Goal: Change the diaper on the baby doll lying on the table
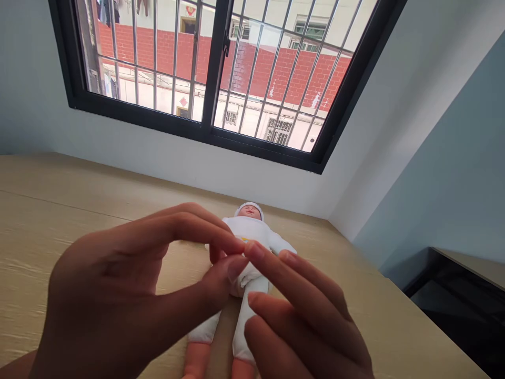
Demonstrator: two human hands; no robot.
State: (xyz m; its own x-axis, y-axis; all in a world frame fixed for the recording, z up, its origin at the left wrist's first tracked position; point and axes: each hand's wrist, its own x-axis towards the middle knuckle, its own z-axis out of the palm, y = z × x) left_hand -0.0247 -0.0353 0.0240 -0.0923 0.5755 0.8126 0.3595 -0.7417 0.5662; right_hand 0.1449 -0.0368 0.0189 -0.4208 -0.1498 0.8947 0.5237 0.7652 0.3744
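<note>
A baby doll in white clothes (246, 227) and a white cap (252, 204) lies on its back on the wooden surface (118, 202), its bare lower legs toward me. Above its middle my left hand (130, 284) has thumb and index finger brought close together; whether anything small is between them is hidden. My right hand (307, 316) is beside it, with its index fingertip touching the left fingertips. Its other fingers are bent and slightly spread, and nothing shows in them.
Behind the doll rises a white wall (165, 152) with a black-framed, barred window (207, 110). At the right, a dark piece of furniture (453, 310) stands beside the wooden surface's edge.
</note>
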